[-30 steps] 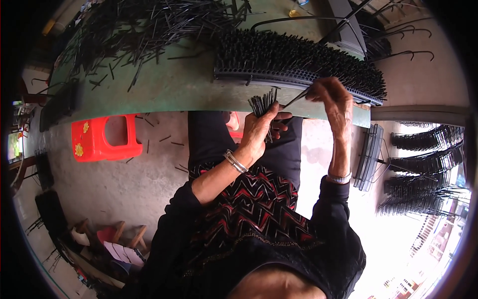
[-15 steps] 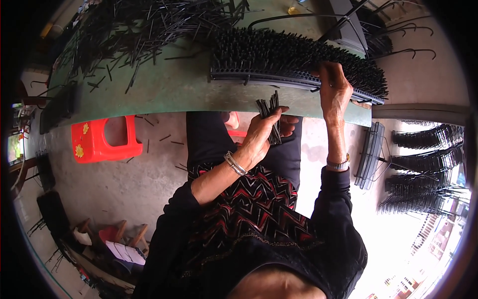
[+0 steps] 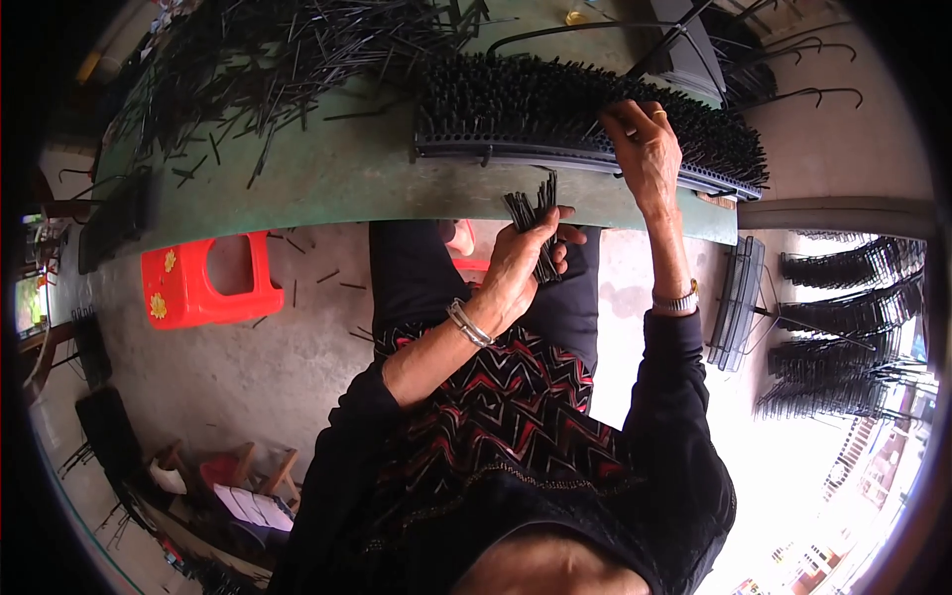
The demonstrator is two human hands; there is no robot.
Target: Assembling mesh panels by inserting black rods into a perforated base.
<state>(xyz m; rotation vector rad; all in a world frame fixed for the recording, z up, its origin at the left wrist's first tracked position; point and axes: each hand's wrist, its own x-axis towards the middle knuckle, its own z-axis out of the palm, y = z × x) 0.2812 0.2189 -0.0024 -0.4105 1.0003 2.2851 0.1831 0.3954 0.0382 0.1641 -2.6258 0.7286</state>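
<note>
In front of my lap, my left hand point(image 3: 516, 260) is closed around a small bundle of thin black sticks point(image 3: 543, 196), their ends fanning out above the fingers. My right hand point(image 3: 647, 157) reaches over the front edge of a long black perforated rack point(image 3: 555, 157), which stands on the green table packed with upright black sticks point(image 3: 526, 99). The right fingers are pinched together among those sticks; whether a stick is between them is hidden by the hand.
Many loose black sticks point(image 3: 297, 55) are heaped on the green table point(image 3: 327, 178) at the far left. A red plastic stool point(image 3: 198, 307) is on the floor at left. Stick-filled racks point(image 3: 843, 317) stand at right, beside a dark slatted rack point(image 3: 736, 302). Bent metal rods point(image 3: 803, 50) project at upper right.
My right hand has moved slightly left and farther over the rack, from its front edge in among the sticks. The left hand keeps its bundle in nearly the same place.
</note>
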